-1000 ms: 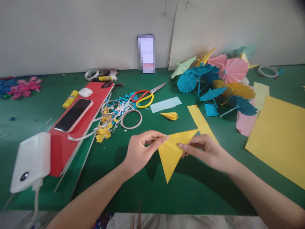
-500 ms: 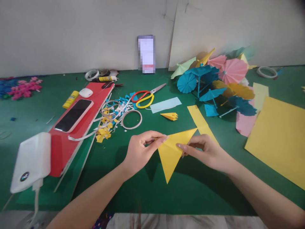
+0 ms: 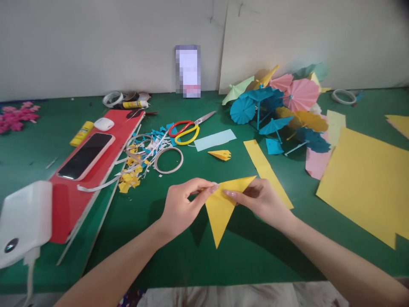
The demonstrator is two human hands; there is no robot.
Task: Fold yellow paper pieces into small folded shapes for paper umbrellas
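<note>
A folded yellow paper triangle (image 3: 220, 209) is held between both hands above the green table, one point hanging down. My left hand (image 3: 185, 204) pinches its upper left corner between thumb and fingers. My right hand (image 3: 263, 200) grips its right side, thumb on the front face and the fingers partly hidden behind. Beyond the triangle lies a small folded yellow paper piece (image 3: 220, 155) with a notched end. To the right, a yellow paper strip (image 3: 266, 172) passes close behind my right hand.
Scissors (image 3: 187, 130), a tape roll (image 3: 168, 160) and paper scraps (image 3: 131, 172) lie left of centre. Paper umbrellas (image 3: 302, 96) cluster at back right, near a large yellow sheet (image 3: 361, 179). A phone (image 3: 86, 156) rests on a red board (image 3: 64, 213), beside a white power bank (image 3: 27, 221).
My right thumb has slid inward along the triangle, nearer my left hand. The whole view has shifted slightly, so the table things appear further left.
</note>
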